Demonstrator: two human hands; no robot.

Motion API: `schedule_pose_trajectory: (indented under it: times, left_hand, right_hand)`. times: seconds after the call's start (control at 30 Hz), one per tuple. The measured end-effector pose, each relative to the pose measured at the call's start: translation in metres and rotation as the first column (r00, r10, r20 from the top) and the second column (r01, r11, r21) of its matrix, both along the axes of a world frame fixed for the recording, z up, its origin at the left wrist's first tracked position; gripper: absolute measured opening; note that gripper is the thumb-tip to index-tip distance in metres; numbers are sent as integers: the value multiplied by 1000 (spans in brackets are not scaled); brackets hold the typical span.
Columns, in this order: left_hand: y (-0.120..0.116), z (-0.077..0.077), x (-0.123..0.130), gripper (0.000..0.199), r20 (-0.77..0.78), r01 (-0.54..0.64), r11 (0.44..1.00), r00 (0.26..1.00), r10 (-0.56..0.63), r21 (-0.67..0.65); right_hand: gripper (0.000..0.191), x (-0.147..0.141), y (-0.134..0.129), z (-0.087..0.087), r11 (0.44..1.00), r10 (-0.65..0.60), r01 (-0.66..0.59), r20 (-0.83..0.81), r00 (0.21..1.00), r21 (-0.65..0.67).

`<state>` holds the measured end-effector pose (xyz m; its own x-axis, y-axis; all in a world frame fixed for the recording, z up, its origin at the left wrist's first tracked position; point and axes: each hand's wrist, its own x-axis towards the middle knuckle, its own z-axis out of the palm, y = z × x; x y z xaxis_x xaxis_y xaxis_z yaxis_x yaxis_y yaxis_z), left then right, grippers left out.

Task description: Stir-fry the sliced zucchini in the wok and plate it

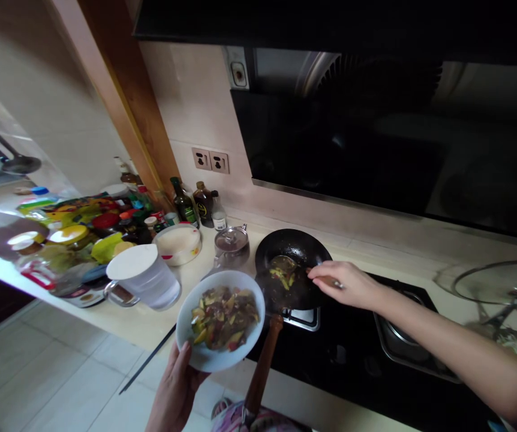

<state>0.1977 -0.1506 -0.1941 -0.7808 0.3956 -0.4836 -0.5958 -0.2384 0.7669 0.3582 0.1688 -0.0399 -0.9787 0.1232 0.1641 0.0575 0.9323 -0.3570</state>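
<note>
My left hand [180, 384] grips a white dish [213, 362] by its lower left edge, with the thumb on the rim. Cooked food [227, 318], sliced green and brown pieces with bits of red, fills the middle of the dish. Beside it, a black wok [292, 241] sits on the stove with a little of the same food [283, 279] in it. My right hand [352, 285] is closed round the wooden handle of a spatula [331, 281], whose far end reaches into the wok. The wok's wooden handle [264, 363] points toward me, touched by neither hand.
Left of the dish stand a lidded water pitcher [144, 276], a round plastic tub [180, 243] and a glass teapot [231, 245]. Several jars and bottles [185, 204] crowd behind. Dark chopsticks [148, 360] jut past the counter edge. A glass lid [501, 282] lies right of the burner [405, 330].
</note>
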Motion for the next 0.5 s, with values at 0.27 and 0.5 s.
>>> schedule_pose_trajectory:
  times: [0.27,0.5]
  left_hand:
    - [1,4,0,70,23,-13,1000,1000,13,6]
    - [-3,1,-2,73,33,-29,1000,999,29,1]
  right_hand:
    - [19,36,112,2,342,-688,619,260,677,-707]
    - [21,49,106,-75,149,-680,468,253,689,-871]
